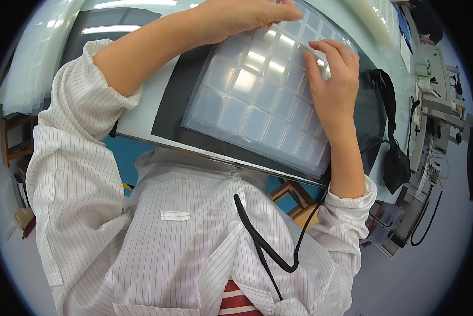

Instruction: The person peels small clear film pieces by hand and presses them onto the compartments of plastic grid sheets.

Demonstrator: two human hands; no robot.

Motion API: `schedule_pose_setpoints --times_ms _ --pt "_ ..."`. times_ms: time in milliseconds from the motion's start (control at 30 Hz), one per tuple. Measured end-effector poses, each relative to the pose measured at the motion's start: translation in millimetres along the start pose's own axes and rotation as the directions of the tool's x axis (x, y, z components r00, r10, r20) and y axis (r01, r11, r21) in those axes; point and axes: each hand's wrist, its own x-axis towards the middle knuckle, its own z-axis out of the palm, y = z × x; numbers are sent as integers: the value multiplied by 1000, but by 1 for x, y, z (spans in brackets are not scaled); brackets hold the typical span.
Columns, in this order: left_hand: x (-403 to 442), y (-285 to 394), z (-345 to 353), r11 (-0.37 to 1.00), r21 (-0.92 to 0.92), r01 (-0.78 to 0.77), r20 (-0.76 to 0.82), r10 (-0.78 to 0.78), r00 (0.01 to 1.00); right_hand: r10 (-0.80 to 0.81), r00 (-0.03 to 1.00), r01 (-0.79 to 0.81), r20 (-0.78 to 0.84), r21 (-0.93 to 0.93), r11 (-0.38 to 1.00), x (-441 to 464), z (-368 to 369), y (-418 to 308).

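A clear plastic tray sheet (255,124) with rows of square pockets lies at a slant on a black mat (176,102), its surface shiny with reflections. Over its far edge is my left hand (249,16), fingers drawn together near the top of the view; what they hold, if anything, I cannot make out. My right hand (337,79) rests over the right part of the sheet, its thumb and index finger curved with a small gap between their tips. Nothing shows in that gap.
Stacked translucent sheets stand at the far left (34,68) and top right (370,18). A black strap and pouch (397,166) hang at the table's right side. A black cord (263,239) crosses my coat. Machinery (431,152) stands farther right, with part of a person (428,26) behind.
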Motion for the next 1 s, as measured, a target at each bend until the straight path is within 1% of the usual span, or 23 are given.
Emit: schedule_pose_setpoints --times_ms 67,167,233,300,367,400,467,500,567,633,667,733,767,833,867,933,967,1000 --pt "-6 7 1 986 152 -62 -27 67 997 -9 1000 8 -22 -14 1000 0 1 0" --pt "2 1 -2 981 192 -25 -16 28 999 -50 999 50 13 -23 998 -1 0 2" --pt "5 -3 -4 980 192 -47 2 48 999 16 1000 -16 10 9 1000 0 0 2" --pt "7 -9 -3 980 187 -67 20 64 998 -5 1000 5 -10 -4 1000 0 2 2" --pt "9 -14 -3 985 111 -131 49 126 991 -27 999 26 -36 -21 999 0 2 2" --pt "8 -11 -3 984 114 -135 47 130 990 -50 998 49 -28 -35 998 0 1 1" --pt "7 -9 -3 982 145 -121 30 118 993 -76 997 75 -19 -50 996 1 0 1" --pt "5 -7 -3 981 147 -123 28 121 992 -49 999 49 -4 -20 999 2 0 1" --pt "4 -2 -4 964 235 -126 38 120 992 -23 1000 23 10 10 1000 3 -1 2" --pt "3 0 -4 964 235 -124 50 115 992 25 1000 -27 19 90 996 1 -2 2" --pt "3 0 -4 965 233 -122 65 110 992 28 999 -30 21 90 996 0 -1 1" --pt "3 -1 -4 962 245 -121 71 106 992 80 996 -77 -37 65 995 1 0 2" --pt "4 0 -4 958 260 -122 75 106 992 79 996 -76 -39 63 995 1 0 3" --pt "2 4 -4 965 239 -106 88 87 992 34 999 -34 14 -2 999 0 0 7" --pt "1 6 -4 972 218 -86 101 65 993 33 999 -33 11 -8 999 1 -2 5" --pt "-2 10 -3 962 244 -123 124 95 988 107 994 -105 -5 152 983 5 -8 -2" --pt "-3 12 -3 953 266 -147 143 112 983 101 995 -99 -6 151 984 9 -11 -3" --pt "-6 14 -2 953 266 -148 140 114 984 239 970 -238 54 438 867 13 -15 -5"
